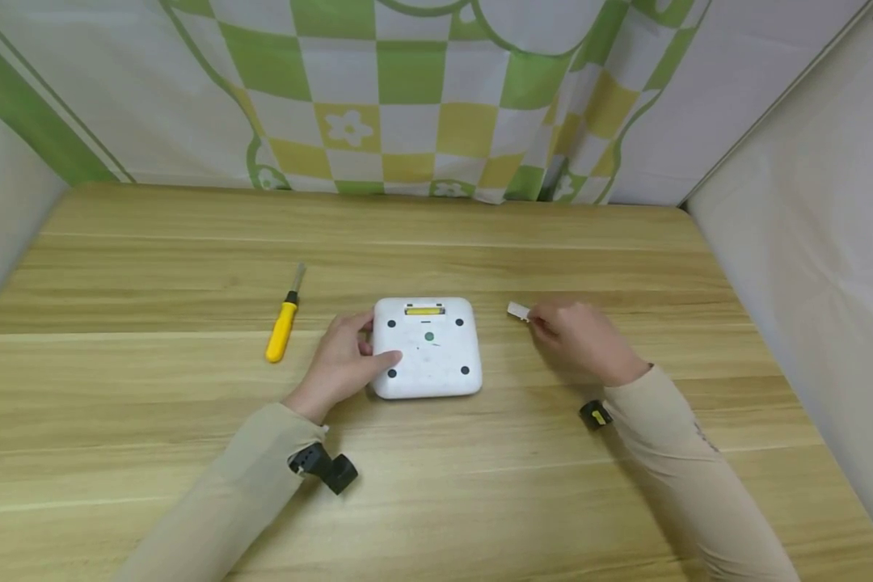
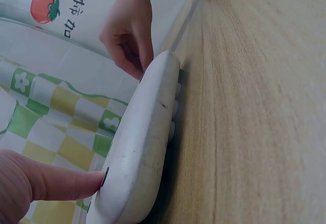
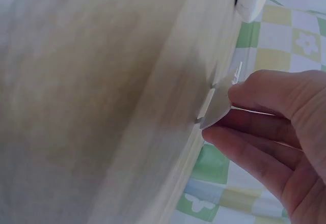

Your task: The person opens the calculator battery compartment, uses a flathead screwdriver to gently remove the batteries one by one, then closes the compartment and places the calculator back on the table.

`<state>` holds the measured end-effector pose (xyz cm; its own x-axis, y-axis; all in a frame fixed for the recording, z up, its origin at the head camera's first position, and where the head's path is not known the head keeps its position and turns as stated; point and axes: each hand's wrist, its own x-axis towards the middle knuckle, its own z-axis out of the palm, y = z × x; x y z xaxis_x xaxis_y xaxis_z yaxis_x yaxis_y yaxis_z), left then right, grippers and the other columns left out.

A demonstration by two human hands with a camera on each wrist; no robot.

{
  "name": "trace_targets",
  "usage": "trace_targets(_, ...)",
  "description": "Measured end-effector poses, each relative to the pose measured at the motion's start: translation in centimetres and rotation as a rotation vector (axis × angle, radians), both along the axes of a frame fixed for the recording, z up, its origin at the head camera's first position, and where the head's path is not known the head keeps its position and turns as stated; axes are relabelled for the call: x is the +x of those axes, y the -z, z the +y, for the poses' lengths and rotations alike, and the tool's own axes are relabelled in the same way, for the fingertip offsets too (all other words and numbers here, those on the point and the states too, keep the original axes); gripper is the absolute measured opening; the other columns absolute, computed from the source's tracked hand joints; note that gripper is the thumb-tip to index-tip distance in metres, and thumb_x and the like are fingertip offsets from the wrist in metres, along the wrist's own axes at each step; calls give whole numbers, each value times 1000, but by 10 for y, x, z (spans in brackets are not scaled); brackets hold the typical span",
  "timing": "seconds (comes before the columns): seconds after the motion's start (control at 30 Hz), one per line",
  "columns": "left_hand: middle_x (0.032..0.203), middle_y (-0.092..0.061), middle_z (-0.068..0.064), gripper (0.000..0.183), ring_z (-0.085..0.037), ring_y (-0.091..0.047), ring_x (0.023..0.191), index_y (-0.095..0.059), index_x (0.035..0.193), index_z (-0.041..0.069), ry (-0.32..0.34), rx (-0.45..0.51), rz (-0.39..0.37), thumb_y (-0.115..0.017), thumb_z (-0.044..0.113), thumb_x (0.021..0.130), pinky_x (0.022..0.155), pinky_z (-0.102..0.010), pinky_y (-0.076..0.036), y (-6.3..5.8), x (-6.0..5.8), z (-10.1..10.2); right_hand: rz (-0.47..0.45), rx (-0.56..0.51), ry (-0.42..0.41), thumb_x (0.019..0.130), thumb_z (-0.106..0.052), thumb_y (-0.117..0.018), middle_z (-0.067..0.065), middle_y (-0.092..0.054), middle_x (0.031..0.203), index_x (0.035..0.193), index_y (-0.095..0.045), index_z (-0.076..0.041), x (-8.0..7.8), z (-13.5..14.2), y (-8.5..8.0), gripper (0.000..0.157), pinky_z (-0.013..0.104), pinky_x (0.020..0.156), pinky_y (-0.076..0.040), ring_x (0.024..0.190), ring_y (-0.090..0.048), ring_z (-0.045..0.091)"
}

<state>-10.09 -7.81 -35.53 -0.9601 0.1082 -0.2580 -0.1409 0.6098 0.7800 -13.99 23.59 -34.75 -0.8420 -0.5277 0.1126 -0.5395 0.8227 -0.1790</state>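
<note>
pinching small white cover (image 1: 518,311) beside device (image 1: 427,346)

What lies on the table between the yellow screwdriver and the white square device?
In the head view, only the left hand lies there, fingers resting on the white device; between it and the screwdriver is bare wooden table.

Head view looks down on the table (image 1: 189,404); both wrist views skim it closely, sharing the white device (image 1: 427,347).
</note>
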Motion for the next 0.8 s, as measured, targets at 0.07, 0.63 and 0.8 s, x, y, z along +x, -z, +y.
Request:
trace_targets(0.07,126,-47,-21,72,-26,-47,93,-36,143,-6,-1,-1,0,-70,18,85,71,-27,-40,0,0,0,2,16,-5,90,-8,-61,6,-67,82,95,-71,-3,0,-1,0,13,35,61,-52,64,-57,15)
trace_targets(0.63,126,-47,-20,73,-26,-47,93,-36,143,-6,-3,2,-7,-71,18,84,71,-27,-40,-1,-1,0,-10,5,-3,88,-6,-63,6,-66,87,91,-72,-3,3,-1,2,10,38,63,-52,67,-61,19)
trace_targets(0.8,126,-47,-21,72,-26,-47,92,-37,143,-6,1,3,-7,-71,18,85,71,-27,-40,-1,0,0,-5,12,-8,88,-7,-64,6,-65,84,90,-72,-2,3,-2,1,10,37,62,-53,66,-60,18)
